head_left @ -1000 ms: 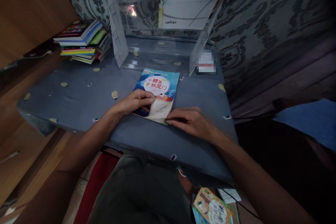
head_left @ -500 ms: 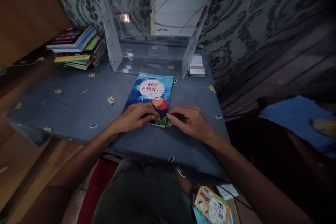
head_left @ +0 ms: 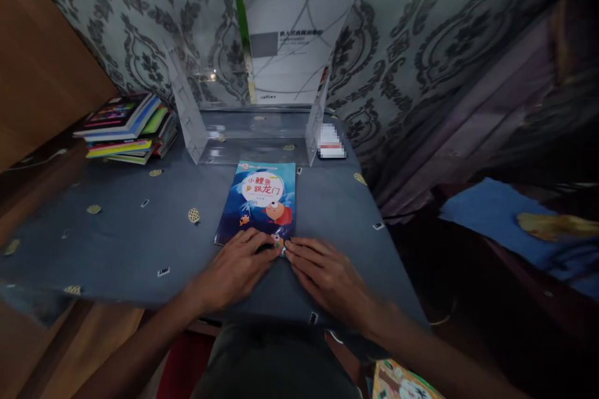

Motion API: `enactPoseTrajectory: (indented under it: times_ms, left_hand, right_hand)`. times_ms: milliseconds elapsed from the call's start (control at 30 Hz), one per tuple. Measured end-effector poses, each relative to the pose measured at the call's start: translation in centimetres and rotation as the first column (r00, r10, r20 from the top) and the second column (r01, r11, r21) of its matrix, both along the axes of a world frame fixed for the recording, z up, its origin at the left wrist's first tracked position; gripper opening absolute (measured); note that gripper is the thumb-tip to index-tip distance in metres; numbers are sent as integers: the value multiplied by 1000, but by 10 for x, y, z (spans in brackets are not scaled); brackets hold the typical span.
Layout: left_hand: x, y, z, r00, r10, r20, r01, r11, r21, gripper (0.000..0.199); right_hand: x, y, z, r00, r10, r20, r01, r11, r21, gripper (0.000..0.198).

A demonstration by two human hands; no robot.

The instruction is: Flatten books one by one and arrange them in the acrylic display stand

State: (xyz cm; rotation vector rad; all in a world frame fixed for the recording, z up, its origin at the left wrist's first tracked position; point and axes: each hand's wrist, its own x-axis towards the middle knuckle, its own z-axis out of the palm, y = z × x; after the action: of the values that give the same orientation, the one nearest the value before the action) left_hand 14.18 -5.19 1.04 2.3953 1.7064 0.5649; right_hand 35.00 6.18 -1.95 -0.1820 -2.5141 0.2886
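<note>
A blue picture book [head_left: 264, 199] with a red fish and a white title circle on its cover lies face up and closed on the cloth-covered table [head_left: 187, 249]. Across its lower edge rests my left hand [head_left: 241, 265], fingers bent, thumb and fingertips closing at the bottom right corner. From the other side my right hand [head_left: 330, 271] pinches that same corner, its fingers pressed together. The fingertips hide part of the corner, so whether any page is lifted I cannot tell.
Behind the book stands a clear acrylic rack [head_left: 187, 112] with a large white-and-green book [head_left: 290, 43] in it. A book stack [head_left: 124, 128] sits at the back left, a pixelated item [head_left: 331, 142] right of the rack. Below the table's front edge is another picture book [head_left: 397, 380].
My view has tilted up, so everything sits lower in the picture. The right hand has closed from a gap beside the book onto its corner; the left fingers remain there.
</note>
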Motion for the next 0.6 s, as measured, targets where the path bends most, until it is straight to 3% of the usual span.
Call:
enactPoseTrajectory:
  times_ms: [67,133,267,367,467,533,600]
  left_hand:
    - [-9,6,0,995,19,94,-20,1000,13,28]
    - [-24,14,-5,982,140,125,-149,987,66,29]
    - [-59,32,-24,850,526,32,-523,836,165,37]
    - [-74,40,-34,836,546,59,-549,829,106,46]
    - [-76,45,-32,831,506,230,-520,854,-1,52]
    - [-77,48,-27,746,523,412,-532,840,-105,58]
    - [-80,52,-20,564,559,608,-542,806,-239,64]
  right_hand:
    - [1,-1,-2,1000,-7,13,7,1000,15,30]
    - [1,-1,-4,999,-10,33,9,1000,26,32]
    - [2,-2,-9,999,-19,51,17,999,45,31]
    - [4,-2,-12,998,-31,58,29,999,27,33]
    - [5,-1,-12,995,-26,97,27,1000,-4,35]
    - [6,0,-12,995,-15,99,16,1000,-15,34]
    - [5,0,-13,996,-6,90,8,1000,-22,33]
